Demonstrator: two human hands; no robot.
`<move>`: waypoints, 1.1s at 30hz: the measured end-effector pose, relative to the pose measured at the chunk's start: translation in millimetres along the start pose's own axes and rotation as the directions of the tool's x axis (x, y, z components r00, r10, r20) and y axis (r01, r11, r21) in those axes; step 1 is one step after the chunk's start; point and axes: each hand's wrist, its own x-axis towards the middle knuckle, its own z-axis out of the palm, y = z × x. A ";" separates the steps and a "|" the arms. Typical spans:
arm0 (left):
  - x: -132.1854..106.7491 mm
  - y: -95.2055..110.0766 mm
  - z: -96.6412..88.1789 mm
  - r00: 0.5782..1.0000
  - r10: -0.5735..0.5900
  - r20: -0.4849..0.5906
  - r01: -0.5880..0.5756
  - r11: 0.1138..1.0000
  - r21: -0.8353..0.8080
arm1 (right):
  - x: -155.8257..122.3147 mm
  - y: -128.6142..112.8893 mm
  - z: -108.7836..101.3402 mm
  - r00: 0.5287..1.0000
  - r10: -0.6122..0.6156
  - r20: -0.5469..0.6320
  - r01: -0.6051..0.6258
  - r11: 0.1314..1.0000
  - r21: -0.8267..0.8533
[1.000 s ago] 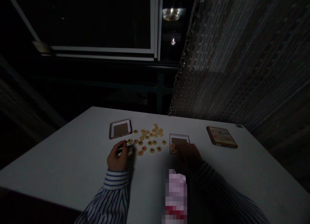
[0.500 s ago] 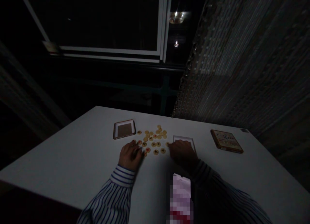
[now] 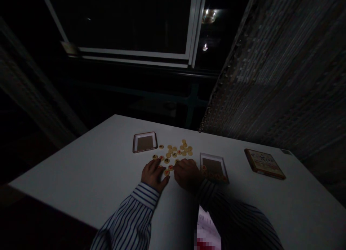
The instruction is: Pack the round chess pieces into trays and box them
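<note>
Round wooden Chinese chess pieces (image 3: 184, 148) lie scattered on the white table (image 3: 108, 163), some with red or black characters and others showing plain faces. At their near left edge, my left hand (image 3: 154, 175) rests with fingers spread and thumb apart. A red-marked Chinese chess piece (image 3: 167, 172) lies between its thumb and fingers. Beside it, my right hand (image 3: 187, 173) reaches down over the pieces with its fingers curled together. Whatever is under those fingertips is hidden. To its right, a shallow open tray (image 3: 225, 167) holds several pieces along its near side.
Another shallow tray (image 3: 156, 138) stands behind the pieces on the left. A flat printed box (image 3: 264, 164) lies at the right. A lit screen (image 3: 207, 221), partly pixelated, is under my right forearm. Bead curtains (image 3: 259, 80) hang at the right beside a dark window (image 3: 121, 22).
My right hand has moved left, from beside the right tray to close by my left hand, uncovering pieces in that tray. My left thumb has spread outward. The whole view has shifted slightly.
</note>
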 end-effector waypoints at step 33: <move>6.3 -1.7 -2.8 0.998 0.024 0.054 -0.020 0.997 -0.079 | -8.3 0.4 12.2 0.999 0.027 -0.034 -0.024 0.997 0.070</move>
